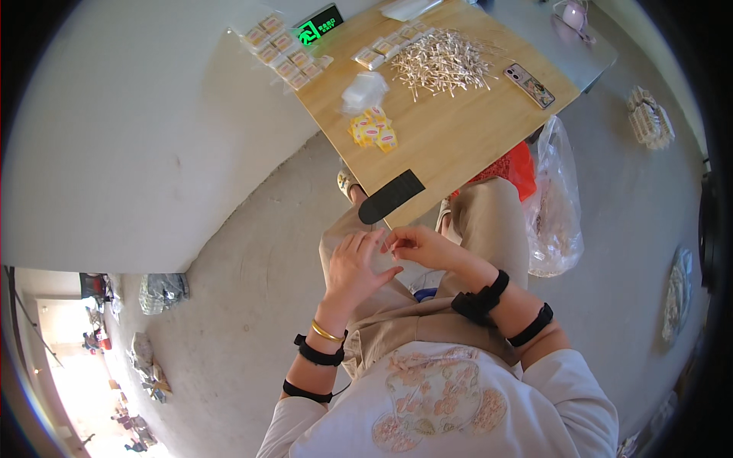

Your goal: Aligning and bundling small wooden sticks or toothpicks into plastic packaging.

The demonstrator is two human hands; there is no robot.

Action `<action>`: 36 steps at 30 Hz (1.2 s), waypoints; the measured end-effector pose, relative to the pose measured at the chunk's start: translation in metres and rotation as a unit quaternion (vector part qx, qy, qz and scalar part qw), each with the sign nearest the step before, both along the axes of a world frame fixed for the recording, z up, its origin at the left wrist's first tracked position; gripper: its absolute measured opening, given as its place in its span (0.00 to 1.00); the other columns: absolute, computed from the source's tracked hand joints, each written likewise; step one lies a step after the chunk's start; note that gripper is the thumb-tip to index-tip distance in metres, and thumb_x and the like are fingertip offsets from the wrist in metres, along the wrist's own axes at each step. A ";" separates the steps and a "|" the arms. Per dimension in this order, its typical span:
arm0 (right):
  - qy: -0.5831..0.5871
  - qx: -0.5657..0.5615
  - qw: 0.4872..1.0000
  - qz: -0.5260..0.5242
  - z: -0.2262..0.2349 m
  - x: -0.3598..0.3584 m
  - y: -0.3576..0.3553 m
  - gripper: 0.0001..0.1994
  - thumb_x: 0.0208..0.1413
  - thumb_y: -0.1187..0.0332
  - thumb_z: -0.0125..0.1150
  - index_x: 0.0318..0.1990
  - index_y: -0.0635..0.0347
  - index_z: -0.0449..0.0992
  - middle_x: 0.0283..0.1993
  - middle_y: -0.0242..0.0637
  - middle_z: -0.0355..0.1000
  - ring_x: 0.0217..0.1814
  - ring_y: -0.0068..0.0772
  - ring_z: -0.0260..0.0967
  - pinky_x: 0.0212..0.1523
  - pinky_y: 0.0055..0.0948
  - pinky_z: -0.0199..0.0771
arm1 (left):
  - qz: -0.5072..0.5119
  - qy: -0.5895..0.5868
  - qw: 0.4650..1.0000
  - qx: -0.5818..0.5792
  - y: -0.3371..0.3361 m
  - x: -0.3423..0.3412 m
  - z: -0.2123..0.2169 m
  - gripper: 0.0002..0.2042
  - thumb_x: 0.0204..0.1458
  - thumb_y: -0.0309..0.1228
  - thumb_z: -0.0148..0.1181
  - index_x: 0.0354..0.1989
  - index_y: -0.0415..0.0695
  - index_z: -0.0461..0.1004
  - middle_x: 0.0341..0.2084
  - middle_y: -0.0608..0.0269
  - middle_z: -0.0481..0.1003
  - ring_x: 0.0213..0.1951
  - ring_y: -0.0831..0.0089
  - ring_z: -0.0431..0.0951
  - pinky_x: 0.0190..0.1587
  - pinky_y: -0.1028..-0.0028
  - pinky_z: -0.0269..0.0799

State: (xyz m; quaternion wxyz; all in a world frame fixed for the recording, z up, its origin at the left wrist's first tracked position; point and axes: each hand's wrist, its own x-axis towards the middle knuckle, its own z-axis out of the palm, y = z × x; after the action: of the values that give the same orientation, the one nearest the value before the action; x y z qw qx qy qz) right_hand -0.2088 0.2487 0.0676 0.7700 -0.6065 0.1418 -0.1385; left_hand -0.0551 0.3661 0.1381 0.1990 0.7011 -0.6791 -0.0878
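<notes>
My left hand (357,267) and my right hand (421,246) meet over my lap, just below the near edge of a wooden table (458,145). The right hand's fingertips pinch something thin and pale; it is too small to identify. The left hand's fingers are spread and touch the same spot. On the table lie a heap of pale thin sticks (443,62), several small yellow packets (374,130), a crumpled clear bag (363,90) and a black flat strip (391,197) at the near edge.
A phone (529,85) lies at the table's right side. Rows of small packed boxes (282,47) sit at the far left corner. A clear plastic bag (553,206) and a red bag (513,168) stand on the floor to the right.
</notes>
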 end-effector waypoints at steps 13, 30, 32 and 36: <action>0.074 0.034 0.988 -0.130 -0.027 -0.010 -0.020 0.05 0.63 0.74 0.57 0.44 0.63 0.74 0.35 0.27 0.70 0.37 0.15 0.67 0.41 0.19 0.69 | 0.109 -0.020 0.993 0.051 -0.009 0.056 -0.063 0.29 0.40 0.38 0.76 0.52 0.48 0.72 0.44 0.63 0.76 0.49 0.61 0.75 0.52 0.62 0.66; 0.085 0.061 0.985 -0.139 -0.038 -0.007 -0.021 0.06 0.63 0.71 0.55 0.42 0.64 0.75 0.32 0.26 0.71 0.34 0.14 0.66 0.36 0.17 0.66 | 0.062 0.085 0.994 0.002 -0.049 0.093 -0.139 0.38 0.39 0.50 0.75 0.60 0.46 0.71 0.45 0.57 0.76 0.45 0.60 0.76 0.53 0.62 0.69; 0.085 0.062 0.986 -0.130 -0.033 -0.005 -0.020 0.06 0.63 0.71 0.55 0.42 0.65 0.75 0.32 0.26 0.71 0.34 0.14 0.66 0.36 0.17 0.66 | 0.060 0.084 0.995 0.004 -0.050 0.095 -0.143 0.40 0.39 0.49 0.76 0.61 0.46 0.70 0.45 0.57 0.76 0.45 0.61 0.76 0.51 0.63 0.71; 0.090 0.067 0.984 -0.137 -0.038 -0.008 -0.020 0.06 0.63 0.72 0.55 0.42 0.65 0.75 0.32 0.27 0.71 0.35 0.14 0.67 0.36 0.17 0.66 | 0.110 0.128 0.985 0.043 -0.051 0.087 -0.135 0.44 0.36 0.46 0.79 0.64 0.45 0.66 0.45 0.56 0.76 0.45 0.61 0.78 0.49 0.66 0.75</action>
State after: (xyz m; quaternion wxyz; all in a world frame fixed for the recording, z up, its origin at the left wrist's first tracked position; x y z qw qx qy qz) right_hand -0.2166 0.2287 0.0298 0.7671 -0.5382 0.3008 -0.1775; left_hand 0.0314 0.3156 0.0035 0.2621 0.7623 -0.5626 -0.1835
